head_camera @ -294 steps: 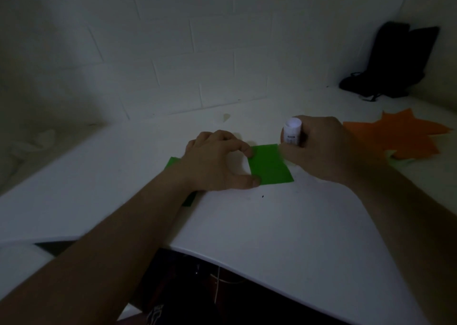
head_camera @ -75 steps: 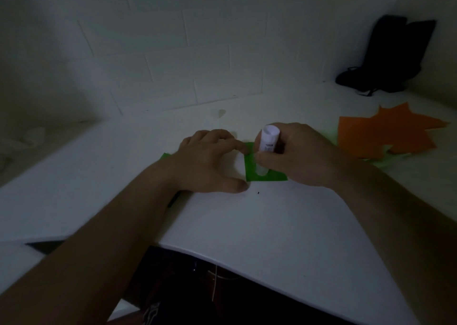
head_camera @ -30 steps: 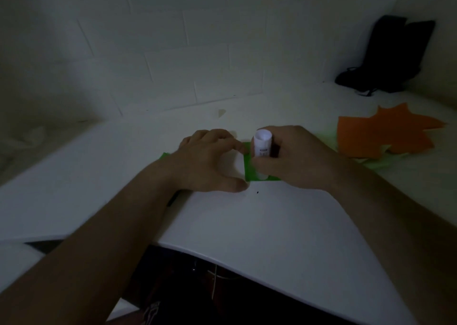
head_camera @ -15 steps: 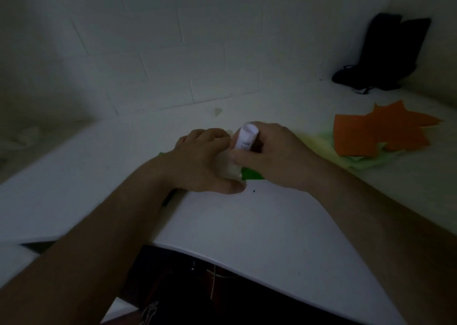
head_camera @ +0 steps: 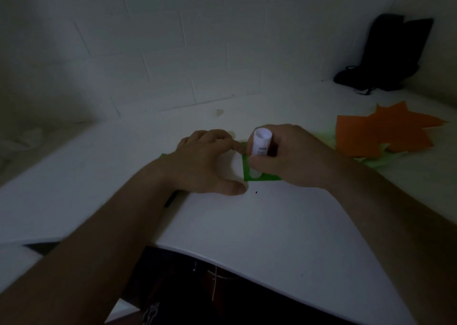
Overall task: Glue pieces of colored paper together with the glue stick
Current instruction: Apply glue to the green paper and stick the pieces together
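A green paper square lies on the white table, mostly covered by both hands. My right hand grips a white glue stick, held nearly upright with its lower end down on the green paper near the left edge. My left hand rests on the paper's left part, with forefinger and thumb spread and pressing it flat. A green corner shows behind my left wrist.
Orange paper pieces lie on pale green sheets at the right. A black bag stands in the far right corner against the tiled wall. A dark pen-like object pokes out under my left forearm. The table's front edge curves near my body.
The glue stick has shifted back right a little and stands more upright than half a second ago, so more of the green paper shows. My left hand has stayed in place.
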The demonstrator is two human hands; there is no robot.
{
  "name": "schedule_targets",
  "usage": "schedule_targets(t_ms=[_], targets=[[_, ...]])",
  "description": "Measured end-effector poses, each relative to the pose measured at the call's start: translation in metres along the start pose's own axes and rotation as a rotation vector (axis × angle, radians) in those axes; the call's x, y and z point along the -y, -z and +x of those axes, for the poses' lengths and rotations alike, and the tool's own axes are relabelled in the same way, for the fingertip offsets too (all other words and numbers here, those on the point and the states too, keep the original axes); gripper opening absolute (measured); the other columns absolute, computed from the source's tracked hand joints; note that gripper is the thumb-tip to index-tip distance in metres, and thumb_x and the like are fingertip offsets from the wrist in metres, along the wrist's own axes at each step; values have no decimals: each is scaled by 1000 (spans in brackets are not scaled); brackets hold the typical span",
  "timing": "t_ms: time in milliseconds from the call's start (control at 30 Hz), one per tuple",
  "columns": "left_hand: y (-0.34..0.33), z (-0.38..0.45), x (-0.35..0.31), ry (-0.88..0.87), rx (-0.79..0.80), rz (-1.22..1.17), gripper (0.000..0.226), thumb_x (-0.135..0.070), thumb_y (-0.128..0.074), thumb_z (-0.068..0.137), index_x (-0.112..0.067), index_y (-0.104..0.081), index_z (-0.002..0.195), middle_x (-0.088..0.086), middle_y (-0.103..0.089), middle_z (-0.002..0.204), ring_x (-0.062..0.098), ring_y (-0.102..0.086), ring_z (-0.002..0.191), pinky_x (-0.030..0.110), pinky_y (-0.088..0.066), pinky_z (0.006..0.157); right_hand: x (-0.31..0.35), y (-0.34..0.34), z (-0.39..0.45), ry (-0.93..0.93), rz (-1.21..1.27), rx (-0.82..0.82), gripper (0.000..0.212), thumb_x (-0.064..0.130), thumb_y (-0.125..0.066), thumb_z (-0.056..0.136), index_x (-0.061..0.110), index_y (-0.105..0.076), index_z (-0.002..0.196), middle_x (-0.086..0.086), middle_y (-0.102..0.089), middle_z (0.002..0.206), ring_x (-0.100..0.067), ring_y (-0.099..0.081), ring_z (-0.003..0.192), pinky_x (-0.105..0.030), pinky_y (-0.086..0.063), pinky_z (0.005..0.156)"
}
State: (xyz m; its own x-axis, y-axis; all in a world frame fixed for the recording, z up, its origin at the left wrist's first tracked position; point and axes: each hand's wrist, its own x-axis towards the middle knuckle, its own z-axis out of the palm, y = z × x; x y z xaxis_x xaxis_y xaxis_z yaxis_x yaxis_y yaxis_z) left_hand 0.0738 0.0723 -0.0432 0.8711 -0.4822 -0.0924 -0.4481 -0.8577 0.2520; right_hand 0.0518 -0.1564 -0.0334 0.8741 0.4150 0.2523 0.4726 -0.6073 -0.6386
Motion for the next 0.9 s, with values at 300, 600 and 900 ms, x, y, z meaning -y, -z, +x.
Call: schedule_targets(t_ms=[300,600,900], targets=[[1,-1,0,-5,10,-35,95,-90,-51,49,-63,-35,138,-15,-23,160,18,-14,150,50,-18,121,-13,13,-5,20,-30,32,22,28,-71,87,48,-63,78,20,-67,79,-3,-63,71,-30,-49,67],[1,-1,-2,-1,14,-27,96,-91,-50,48,-64,-35,139,-14,-23,160,18,-15,150,48,-17,121,-20,20,-5,-26,-45,51,8,40,-69,81,36,-63,79,20,-67,78,-3,-63,71,-34,-51,71],[0,-1,-1,-3,10,-26,95,-91,-51,49,-62,-35,139,-15,-23,159,19,-15,150,50,-17,120,-15,29,-10,-34,-196,41,13,30,-72,82,27,-60,77,7,-63,72,-2,-59,69,-30,-44,62]])
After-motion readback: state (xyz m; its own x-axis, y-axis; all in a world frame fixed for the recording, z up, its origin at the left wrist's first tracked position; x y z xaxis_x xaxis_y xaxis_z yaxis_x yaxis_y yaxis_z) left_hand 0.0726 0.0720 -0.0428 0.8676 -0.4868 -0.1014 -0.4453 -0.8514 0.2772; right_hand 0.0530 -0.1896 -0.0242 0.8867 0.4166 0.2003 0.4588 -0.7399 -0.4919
